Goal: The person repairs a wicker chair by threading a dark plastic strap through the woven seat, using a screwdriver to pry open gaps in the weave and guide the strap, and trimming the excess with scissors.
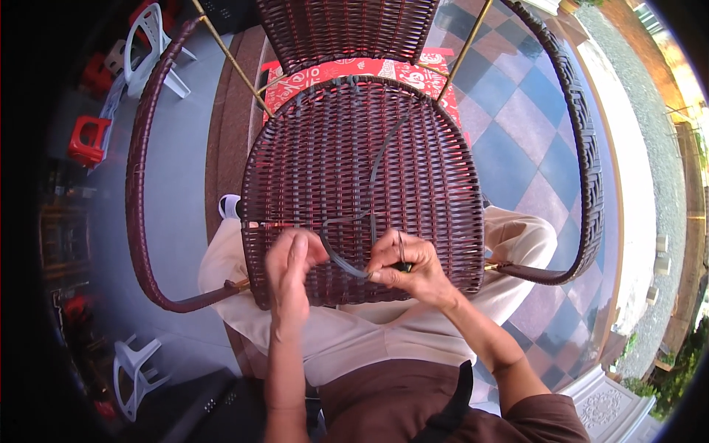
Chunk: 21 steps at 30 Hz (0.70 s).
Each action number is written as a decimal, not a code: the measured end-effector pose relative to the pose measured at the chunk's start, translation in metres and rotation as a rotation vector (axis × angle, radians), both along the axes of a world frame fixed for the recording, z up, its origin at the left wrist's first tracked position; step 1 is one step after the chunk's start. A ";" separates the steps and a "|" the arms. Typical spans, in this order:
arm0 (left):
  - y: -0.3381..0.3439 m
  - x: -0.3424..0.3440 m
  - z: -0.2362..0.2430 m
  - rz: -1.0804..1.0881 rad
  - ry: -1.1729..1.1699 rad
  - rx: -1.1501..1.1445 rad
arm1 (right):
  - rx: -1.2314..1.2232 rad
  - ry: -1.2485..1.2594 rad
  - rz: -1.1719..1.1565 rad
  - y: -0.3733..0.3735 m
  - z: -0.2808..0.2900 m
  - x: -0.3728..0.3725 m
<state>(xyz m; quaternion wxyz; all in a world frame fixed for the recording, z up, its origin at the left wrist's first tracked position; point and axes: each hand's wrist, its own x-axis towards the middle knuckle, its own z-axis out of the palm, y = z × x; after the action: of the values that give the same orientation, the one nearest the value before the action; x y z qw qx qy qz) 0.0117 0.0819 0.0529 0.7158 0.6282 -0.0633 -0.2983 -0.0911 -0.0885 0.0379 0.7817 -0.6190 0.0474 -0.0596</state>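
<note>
Glossy, ridged, plastic-looking chair seat, smooth strip (frame rods metallic)

Dark brown woven chair seat, rounded; slim grey strip, bent, loosely curved across it.

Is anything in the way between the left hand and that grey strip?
Nothing that I can see. The left hand, blurred, is right beside the grey strip, maybe touching it; the right hand pinches the strip.
</note>
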 end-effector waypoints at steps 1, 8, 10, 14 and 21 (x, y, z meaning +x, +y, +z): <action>0.006 -0.011 -0.008 -0.056 0.103 0.005 | -0.060 -0.019 -0.018 0.005 -0.002 -0.004; -0.009 -0.035 0.003 0.082 0.539 -0.499 | -0.246 -0.083 0.054 0.001 -0.021 -0.017; -0.009 -0.043 0.017 0.044 0.481 -0.302 | -0.048 0.363 -0.127 -0.013 0.001 -0.005; -0.018 -0.067 0.015 -0.014 0.503 -0.260 | -0.202 0.506 -0.453 -0.044 -0.014 0.050; -0.018 -0.069 0.016 0.011 0.496 -0.290 | -0.252 0.507 -0.345 -0.049 -0.030 0.096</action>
<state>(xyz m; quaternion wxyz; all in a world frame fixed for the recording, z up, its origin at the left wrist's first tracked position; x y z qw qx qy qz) -0.0575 0.0635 0.0694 0.7935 0.4274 0.0752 -0.4267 0.0045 -0.1370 0.0080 0.6409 -0.6887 0.3366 -0.0407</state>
